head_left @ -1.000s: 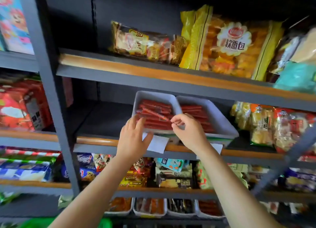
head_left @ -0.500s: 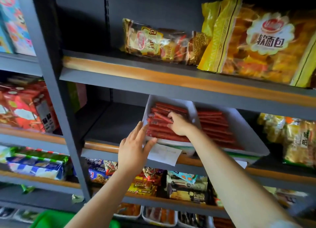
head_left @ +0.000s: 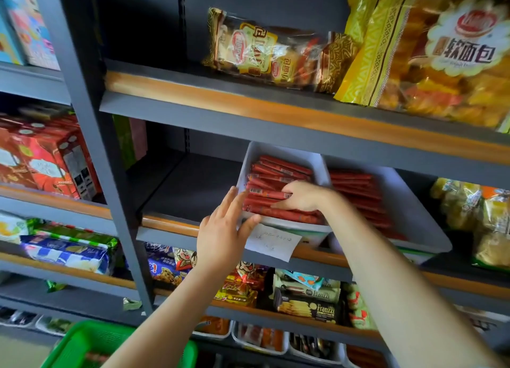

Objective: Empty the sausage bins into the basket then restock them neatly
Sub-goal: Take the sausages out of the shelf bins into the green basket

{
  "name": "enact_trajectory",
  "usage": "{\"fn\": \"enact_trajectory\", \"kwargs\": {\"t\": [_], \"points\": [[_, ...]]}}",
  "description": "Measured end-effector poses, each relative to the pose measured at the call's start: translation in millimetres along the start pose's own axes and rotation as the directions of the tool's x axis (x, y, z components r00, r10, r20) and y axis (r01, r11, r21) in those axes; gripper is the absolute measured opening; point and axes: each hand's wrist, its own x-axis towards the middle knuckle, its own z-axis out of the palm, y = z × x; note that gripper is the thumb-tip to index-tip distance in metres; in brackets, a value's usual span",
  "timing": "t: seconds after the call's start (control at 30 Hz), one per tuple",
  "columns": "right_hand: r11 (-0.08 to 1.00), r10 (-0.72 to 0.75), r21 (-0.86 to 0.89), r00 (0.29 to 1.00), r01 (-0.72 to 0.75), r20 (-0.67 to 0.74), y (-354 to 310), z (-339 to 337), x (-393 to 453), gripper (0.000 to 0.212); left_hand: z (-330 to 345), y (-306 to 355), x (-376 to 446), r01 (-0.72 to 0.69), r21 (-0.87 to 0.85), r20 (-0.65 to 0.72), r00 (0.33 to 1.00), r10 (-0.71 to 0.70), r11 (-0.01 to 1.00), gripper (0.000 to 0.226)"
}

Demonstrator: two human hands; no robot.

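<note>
Two white bins stand side by side on the middle shelf. The left bin holds several red sausage sticks stacked flat. My right hand is inside it, fingers curled round a few sticks near the front. My left hand touches the bin's front left corner with straight fingers. The right bin also holds red sausage sticks. A green basket shows at the bottom left, below my left forearm.
A white paper label hangs on the shelf edge under the left bin. Bread bags lie on the shelf above. Snack packs fill the shelf below, with more small bins beneath. A grey upright post stands to the left.
My right hand has gone from the bin's front rim into the left bin and closed on sausage sticks. My left hand stays at the bin's front left corner. The view has moved closer.
</note>
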Motion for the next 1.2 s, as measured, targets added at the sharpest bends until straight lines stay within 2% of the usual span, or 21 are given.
{"fn": "enact_trajectory", "kwargs": {"t": [0.13,0.27,0.33,0.4,0.47,0.53,0.6,0.67,0.7,0.77,0.83,0.9,0.97,1.03,1.1,1.2], "points": [[0.998,0.054,0.029,0.998,-0.055,0.042,2.0,1.1,-0.2,0.050,0.9,-0.3,0.1,0.008,0.003,0.021,1.000,-0.008,1.000,0.071],[0.988,0.090,0.127,0.996,-0.091,0.013,6.2,0.6,-1.6,0.055,-1.5,1.8,0.7,0.022,0.014,0.041,0.999,-0.022,1.000,0.073],[0.989,0.097,0.120,0.993,-0.089,-0.064,3.7,-1.6,-5.4,0.057,-3.5,3.3,-0.4,0.036,0.018,0.060,0.998,-0.037,0.999,0.075],[0.992,0.091,0.104,0.978,-0.073,-0.185,-2.7,-8.2,-14.8,0.049,-5.6,4.4,-0.3,0.042,0.017,0.074,0.996,-0.043,0.999,0.074],[0.984,0.073,0.174,0.964,-0.028,-0.254,-11.9,-19.2,-29.6,0.041,-8.4,3.9,1.1,0.035,0.022,0.096,0.995,-0.037,0.999,0.067],[0.969,0.029,0.242,0.957,0.044,-0.289,-23.9,-29.4,-51.7,0.038,-15.6,2.2,2.8,0.039,-0.064,0.145,0.989,-0.029,0.997,0.060],[0.961,-0.023,0.256,0.949,0.108,-0.316,-38.1,-31.5,-77.3,0.035,-28.9,-0.1,-0.9,0.070,-0.270,0.181,0.983,-0.021,0.960,0.056],[0.956,-0.078,0.244,0.940,0.165,-0.332,-57.5,-23.6,-100.8,0.033,-44.2,3.6,-12.4,0.110,-0.498,0.112,0.992,-0.062,0.860,0.047],[0.949,-0.103,0.247,0.936,0.193,-0.336,-68.1,-15.1,-107.9,0.033,-53.1,9.0,-20.5,0.140,-0.625,0.103,0.990,-0.096,0.768,0.041],[0.919,-0.147,0.303,0.932,0.252,-0.330,-88.9,10.4,-110.8,0.032,-64.5,21.0,-33.6,0.262,-0.842,0.239,0.965,-0.110,0.472,0.035],[0.879,-0.149,0.389,0.934,0.276,-0.325,-106.6,46.8,-102.3,0.029,-64.9,18.6,-42.1,0.415,-0.896,0.394,0.907,-0.146,0.158,0.036],[0.832,-0.107,0.498,0.950,0.247,-0.293,-123.2,86.0,-91.6,0.025,-61.2,-0.2,-49.5,0.487,-0.873,0.478,0.838,-0.263,-0.034,0.028],[0.796,-0.091,0.573,0.974,0.197,-0.209,-136.5,123.3,-79.5,0.022,-58.1,-30.6,-61.7,0.513,-0.846,0.529,0.772,-0.352,-0.144,0.027],[0.767,-0.092,0.623,0.987,0.153,-0.129,-147.6,156.9,-65.9,0.025,-57.8,-64.5,-78.9,0.527,-0.819,0.571,0.714,-0.405,-0.226,0.035],[0.728,-0.121,0.674,0.992,0.120,-0.046,-156.2,190.2,-52.7,0.031,-58.3,-96.4,-100.9,0.548,-0.790,0.611,0.663,-0.433,-0.275,0.036],[0.606,-0.131,0.796,0.988,0.013,0.084,-171.8,240.9,-34.8,0.023,-55.4,-142.9,-133.4,0.565,-0.760,0.645,0.593,-0.481,-0.322,0.044]]}}
